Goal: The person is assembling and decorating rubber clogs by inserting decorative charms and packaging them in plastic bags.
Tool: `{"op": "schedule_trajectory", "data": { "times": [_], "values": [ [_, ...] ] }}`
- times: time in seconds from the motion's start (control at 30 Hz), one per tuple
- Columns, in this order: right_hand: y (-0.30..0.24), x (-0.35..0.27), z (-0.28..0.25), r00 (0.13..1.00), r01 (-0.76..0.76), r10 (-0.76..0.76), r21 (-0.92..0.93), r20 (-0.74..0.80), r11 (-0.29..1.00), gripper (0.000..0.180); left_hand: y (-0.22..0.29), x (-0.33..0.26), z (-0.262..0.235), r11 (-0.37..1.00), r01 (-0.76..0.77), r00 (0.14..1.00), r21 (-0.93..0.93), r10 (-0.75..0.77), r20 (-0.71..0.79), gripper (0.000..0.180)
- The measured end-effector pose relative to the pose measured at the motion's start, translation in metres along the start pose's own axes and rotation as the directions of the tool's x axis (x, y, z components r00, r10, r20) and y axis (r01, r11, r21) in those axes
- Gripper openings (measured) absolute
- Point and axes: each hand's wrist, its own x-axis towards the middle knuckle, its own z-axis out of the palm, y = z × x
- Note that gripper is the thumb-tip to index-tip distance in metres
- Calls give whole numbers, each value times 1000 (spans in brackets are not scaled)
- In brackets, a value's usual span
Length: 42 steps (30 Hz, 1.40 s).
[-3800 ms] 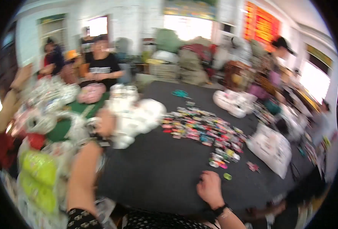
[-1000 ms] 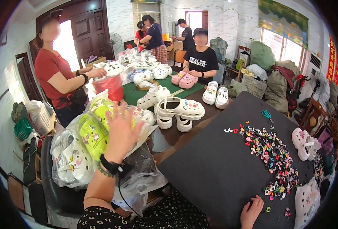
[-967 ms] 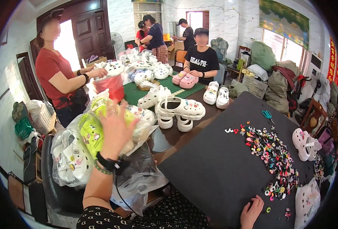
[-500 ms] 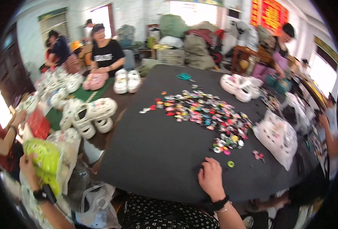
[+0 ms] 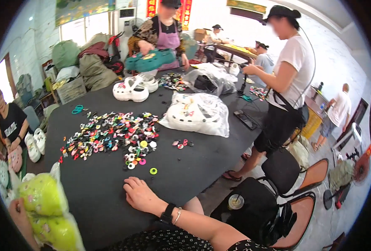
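My left hand point(image 5: 21, 217), low at the left edge, grips a clear plastic bag of lime-green clogs point(image 5: 47, 196) from its left side. The bag is beside the table's near left corner, and some of my fingers are hidden behind it. My right hand point(image 5: 141, 194) rests palm down on the black table point(image 5: 89, 196) with fingers loosely spread, holding nothing. Just beyond it lies a small green round charm point(image 5: 153, 171). Farther off spreads a big heap of colourful shoe charms point(image 5: 110, 136).
A bagged pair of white clogs point(image 5: 196, 115) lies right of the charms, with loose white clogs point(image 5: 131, 90) behind. Teal scissors point(image 5: 77, 109) sit at the far left. Across the table a person holds teal clogs point(image 5: 150, 60); another stands at right. Chairs point(image 5: 294, 221) stand at my right.
My view has swung to the right. The bag of green clogs in my left hand has come up from beside the table to its near left corner. My right hand stays on the table.
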Motion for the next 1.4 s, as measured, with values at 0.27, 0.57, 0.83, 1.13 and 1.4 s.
{"op": "schedule_trajectory", "data": {
  "times": [0.27, 0.57, 0.83, 1.13, 1.4],
  "values": [
    [6, -2, -1, 1000, -8, 7, 29, 27, 1000, 32, 153, -42, 98, 912, 132, 822, -389, 119, 557, 9],
    [-1, 10, 0, 998, 58, -58, 23, 25, 998, 22, 79, -77, 67, 933, -344, 909, -107, 360, 212, 39],
    [12, -3, -19, 898, -377, 433, 654, 83, 656, 15, 45, -110, 62, 894, 270, 838, -357, -36, 545, 33],
    [-89, -21, -62, 905, -19, -39, 132, 424, 991, 95, 42, -135, 60, 806, 391, 762, -443, -14, 648, 28],
    [-38, 31, -58, 998, -7, 10, -48, 69, 999, 47, 60, -183, 61, 655, 482, 730, -582, 67, 680, 49]
  ]
}}
